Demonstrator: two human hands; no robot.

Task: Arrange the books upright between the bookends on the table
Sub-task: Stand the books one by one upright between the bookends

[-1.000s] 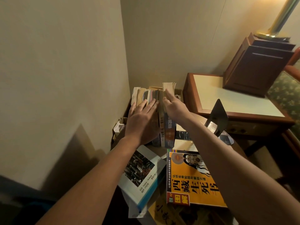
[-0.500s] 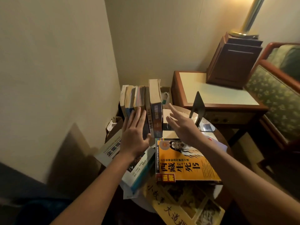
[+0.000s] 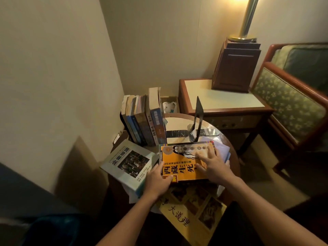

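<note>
orange paperback book (image 3: 184, 163) flat on round wooden table (image 3: 177, 122) – left hand (image 3: 157, 181) grips its near-left corner, right hand (image 3: 215, 167) pressed flat on the cover, fingers straight. upright book row (image 3: 143, 121) back-left, black metal bookend (image 3: 197, 119) apart from it. beige wall corner – cardboard box (image 3: 170, 98) holds white plastic bag (image 3: 169, 106).

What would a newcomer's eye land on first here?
First, the bright orange book lying flat mid-frame, with the left hand gripping its near-left corner and the right hand pressing on its cover. Behind it, a row of upright books stands near the wall corner, and a black bookend stands alone to their right.
</note>
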